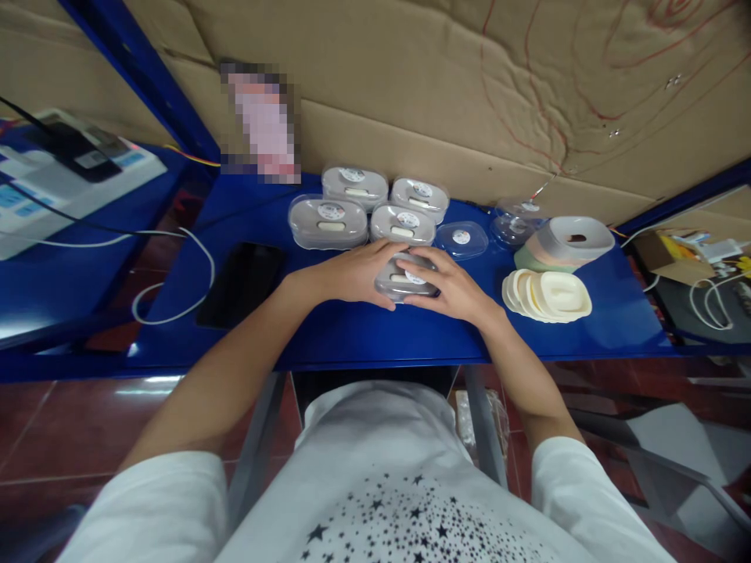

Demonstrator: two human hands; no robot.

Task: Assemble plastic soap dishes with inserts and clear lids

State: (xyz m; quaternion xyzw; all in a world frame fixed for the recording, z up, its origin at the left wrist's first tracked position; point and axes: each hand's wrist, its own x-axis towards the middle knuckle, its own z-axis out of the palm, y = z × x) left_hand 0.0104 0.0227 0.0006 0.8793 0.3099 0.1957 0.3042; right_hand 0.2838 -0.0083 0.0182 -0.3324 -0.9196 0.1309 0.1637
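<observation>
A small grey oval box with a clear lid (404, 289) lies on the blue table in front of me, a round sticker on its top. My left hand (367, 274) wraps its left side, and my right hand (449, 285) grips it from the right with fingers over the lid. Just behind stand several similar lidded boxes (327, 223) in two rows. A loose clear lid (461, 239) lies right of them. Further right are stacked grey, peach and green box bodies (572, 242) and a row of cream oval pieces (548, 295).
More clear lids (516, 223) sit at the back right by the cardboard wall (399, 148). A dark phone-like slab (240, 283) and a white cable (176, 301) are on the left. A cluttered side shelf (698, 305) stands at far right.
</observation>
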